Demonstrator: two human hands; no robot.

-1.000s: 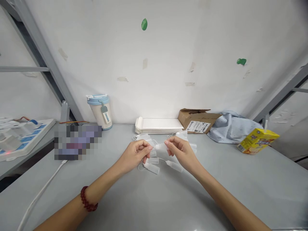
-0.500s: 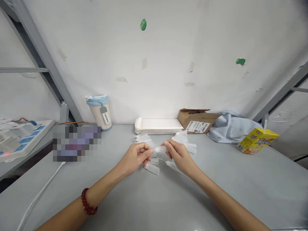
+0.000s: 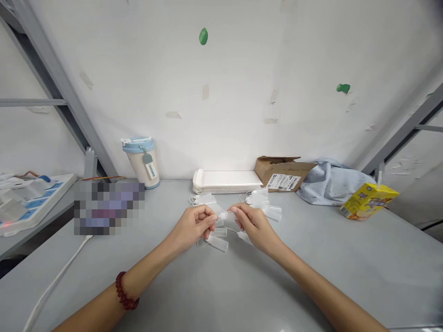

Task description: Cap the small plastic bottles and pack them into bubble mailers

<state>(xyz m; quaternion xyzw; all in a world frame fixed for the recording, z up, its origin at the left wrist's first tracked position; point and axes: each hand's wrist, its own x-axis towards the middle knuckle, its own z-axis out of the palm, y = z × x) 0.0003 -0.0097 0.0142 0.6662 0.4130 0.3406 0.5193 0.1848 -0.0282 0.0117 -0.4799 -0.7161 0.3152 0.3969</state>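
My right hand (image 3: 251,223) pinches a small translucent white plastic piece (image 3: 227,215), bottle-shaped with a narrow neck, between thumb and forefinger. The neck points left at my left hand (image 3: 198,224), whose thumb and fingertips are closed by its thin end; what they grip there is too small to make out. Under and around the hands lie several similar pieces with thin white cords, among them one in front (image 3: 218,243) and one partly covered by my right hand (image 3: 245,237). Behind are a left bunch (image 3: 204,199) and a right bunch (image 3: 258,198).
A stack of flat white packs (image 3: 228,180) lies by the wall, beside an open cardboard box (image 3: 285,175) and a light blue cloth (image 3: 334,182). At right stands a yellow drink carton (image 3: 368,203). Leftward are a tumbler (image 3: 141,163), a blurred-out device (image 3: 109,207) and a power strip (image 3: 38,200).
My right hand has shifted slightly left with the plastic piece, which shows less between the hands. The whole view has drifted a little; my left hand keeps its pinch.
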